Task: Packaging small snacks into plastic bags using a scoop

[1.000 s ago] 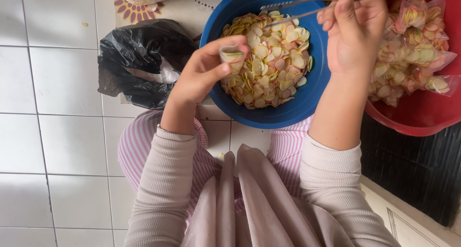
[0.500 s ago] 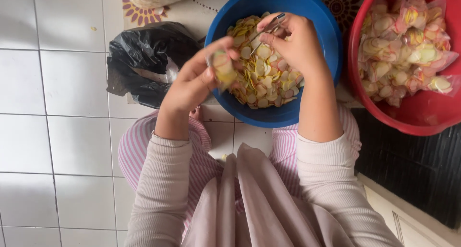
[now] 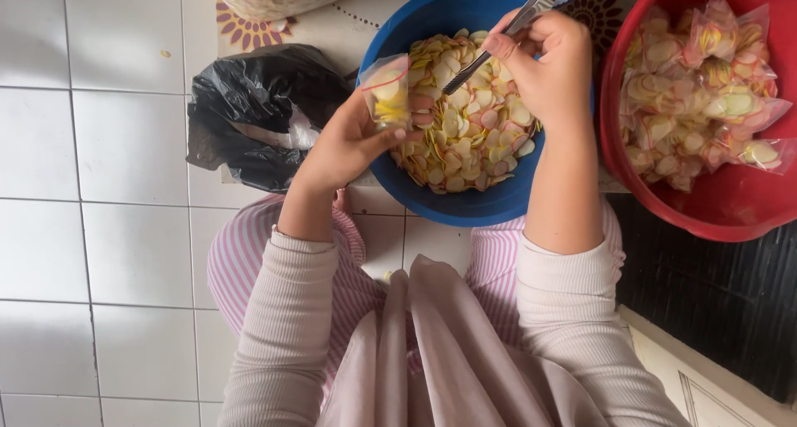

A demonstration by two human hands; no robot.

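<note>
My left hand (image 3: 353,141) holds a small clear plastic bag (image 3: 387,91) part filled with thin yellow and pink chips, at the left rim of a blue bowl (image 3: 465,203). The bowl is heaped with loose round chips (image 3: 465,136) in yellow, white and pink. My right hand (image 3: 544,70) hovers over the bowl and grips metal tongs (image 3: 498,43), whose tips point down toward the chips near the bag. Both forearms wear pale ribbed sleeves.
A red bowl (image 3: 730,207) at the right holds several filled, sealed little bags (image 3: 706,95). A crumpled black plastic bag (image 3: 257,116) lies left of the blue bowl on white floor tiles. A dark mat (image 3: 722,302) lies at the lower right. My striped trousers and a cloth fill the bottom.
The right hand with the tongs came down from the bowl's far rim to the chips. The left hand lifted the small bag upright at the bowl's left rim.
</note>
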